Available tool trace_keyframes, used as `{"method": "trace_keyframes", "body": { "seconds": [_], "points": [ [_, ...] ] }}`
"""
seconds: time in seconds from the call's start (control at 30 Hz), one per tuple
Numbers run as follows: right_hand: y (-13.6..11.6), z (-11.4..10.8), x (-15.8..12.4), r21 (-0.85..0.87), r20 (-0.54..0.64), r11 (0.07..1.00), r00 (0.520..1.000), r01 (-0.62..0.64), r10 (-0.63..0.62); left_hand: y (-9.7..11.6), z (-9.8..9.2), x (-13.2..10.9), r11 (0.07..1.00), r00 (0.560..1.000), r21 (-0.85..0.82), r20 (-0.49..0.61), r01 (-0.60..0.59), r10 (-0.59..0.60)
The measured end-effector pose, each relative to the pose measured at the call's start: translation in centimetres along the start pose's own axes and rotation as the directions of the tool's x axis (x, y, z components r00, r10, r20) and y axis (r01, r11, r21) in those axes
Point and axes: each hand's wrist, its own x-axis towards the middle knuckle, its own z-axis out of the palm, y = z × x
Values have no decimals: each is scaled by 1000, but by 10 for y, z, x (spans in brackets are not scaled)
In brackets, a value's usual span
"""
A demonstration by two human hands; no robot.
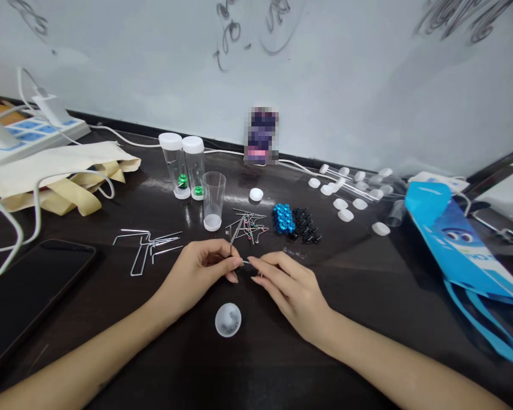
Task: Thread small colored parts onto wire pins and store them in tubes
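Observation:
My left hand (200, 267) and my right hand (288, 285) meet over the dark table, fingertips nearly touching. Both pinch a thin bent metal wire (238, 255) that sticks up between them. Just beyond lies a tangle of similar wires with small beads (245, 225). A white round cap (228, 319) lies on the table below my hands. An open clear tube (214, 200) stands upright behind my left hand.
Two capped tubes with green pieces (183, 165) stand at the back. Blue pieces (283, 218) and black pieces (306, 225) lie in heaps. Bent wires (147, 242) sit left, a phone (25, 285) far left, white caps (346, 193) and a blue bag (453, 239) right.

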Motion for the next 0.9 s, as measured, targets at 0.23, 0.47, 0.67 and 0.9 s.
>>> {"method": "trace_keyframes", "body": {
  "seconds": [0.23, 0.47, 0.67, 0.9],
  "points": [
    [4, -2, -4, 145, 42, 989, 999, -8, 2, -3, 3, -5, 996, 998, 70, 28, -62, 61],
    [1, -3, 0, 116, 52, 988, 994, -103, 98, 0, 4, -5, 994, 998, 90, 33, -65, 63],
    [-4, -3, -2, -288, -22, 954, 996, 78, -88, 1, 2, -1, 999, 999, 26, 31, -24, 23],
    [-2, -4, -4, -297, 36, 935, 980, 196, -194, 1, 2, -2, 1000, 997, 3, 77, -13, 13]
  ]
}}
